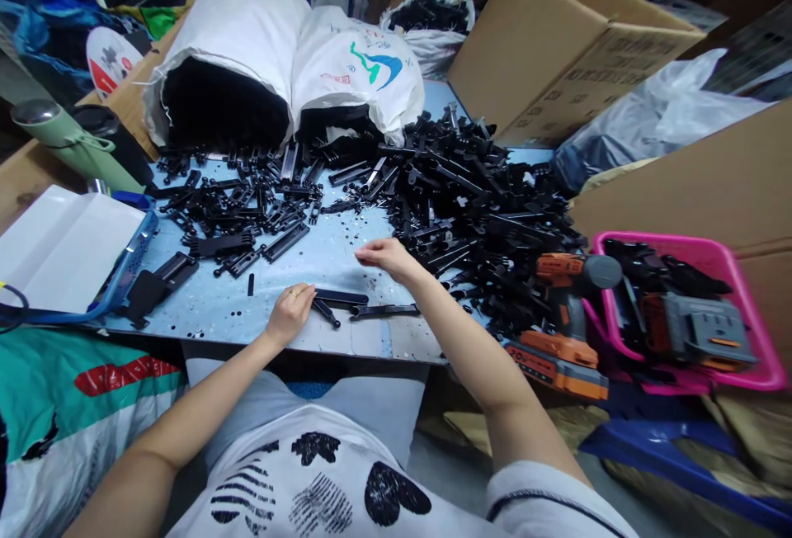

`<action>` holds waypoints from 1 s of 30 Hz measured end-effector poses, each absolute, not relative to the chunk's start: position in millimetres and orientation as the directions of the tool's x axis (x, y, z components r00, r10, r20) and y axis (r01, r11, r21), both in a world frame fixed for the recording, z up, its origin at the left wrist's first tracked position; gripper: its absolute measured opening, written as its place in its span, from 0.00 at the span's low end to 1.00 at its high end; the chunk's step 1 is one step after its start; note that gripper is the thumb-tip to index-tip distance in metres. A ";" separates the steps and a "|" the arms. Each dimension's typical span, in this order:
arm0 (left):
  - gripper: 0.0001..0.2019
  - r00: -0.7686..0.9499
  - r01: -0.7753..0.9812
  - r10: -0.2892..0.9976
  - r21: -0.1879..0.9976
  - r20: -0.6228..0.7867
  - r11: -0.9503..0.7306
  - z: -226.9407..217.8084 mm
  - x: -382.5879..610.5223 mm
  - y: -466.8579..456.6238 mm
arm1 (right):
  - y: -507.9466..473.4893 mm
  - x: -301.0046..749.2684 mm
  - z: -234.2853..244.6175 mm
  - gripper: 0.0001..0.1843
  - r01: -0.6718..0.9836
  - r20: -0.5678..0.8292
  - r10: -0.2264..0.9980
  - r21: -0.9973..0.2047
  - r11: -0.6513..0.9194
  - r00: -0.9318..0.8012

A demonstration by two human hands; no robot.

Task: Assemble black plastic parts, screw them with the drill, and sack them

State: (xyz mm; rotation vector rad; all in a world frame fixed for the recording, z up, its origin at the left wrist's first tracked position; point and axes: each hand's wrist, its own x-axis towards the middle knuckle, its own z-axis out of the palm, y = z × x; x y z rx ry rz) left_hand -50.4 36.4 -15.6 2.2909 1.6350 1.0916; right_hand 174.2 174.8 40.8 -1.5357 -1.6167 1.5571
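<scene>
My left hand (289, 311) rests on the light blue table (290, 261) near its front edge, fingers curled down onto the end of a flat black plastic strip (340, 298). A second black strip (384, 309) lies just right of it. My right hand (384, 255) hovers a little farther back, fingers drawn together in a pinch at the edge of a big heap of black plastic parts (476, 208). What the pinch holds is too small to see.
Two white sacks (290, 51) of black parts lie at the back. Loose black parts (238, 208) cover the table's left. An orange cordless drill (560, 315) stands at right beside a pink basket (751, 332). Cardboard boxes (557, 43) stand behind; a white tray (62, 245) sits left.
</scene>
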 end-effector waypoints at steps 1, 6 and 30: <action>0.12 0.157 0.772 0.856 0.479 0.493 -0.418 -16.3 -50.5 35.9 | 160.1 183.8 39.5 0.14 0.314 -0.496 0.823 -0.856 -0.410 -0.276; 0.11 0.164 0.760 0.805 0.447 0.570 -0.472 -16.6 -50.5 37.3 | 110.2 203.0 31.2 0.15 0.076 -0.723 0.664 -0.685 -0.724 -0.192; 0.29 0.621 0.743 0.771 0.205 0.141 -0.637 12.0 -1.5 56.0 | 95.7 202.2 8.5 0.23 0.722 -0.114 0.983 -0.691 0.023 -0.141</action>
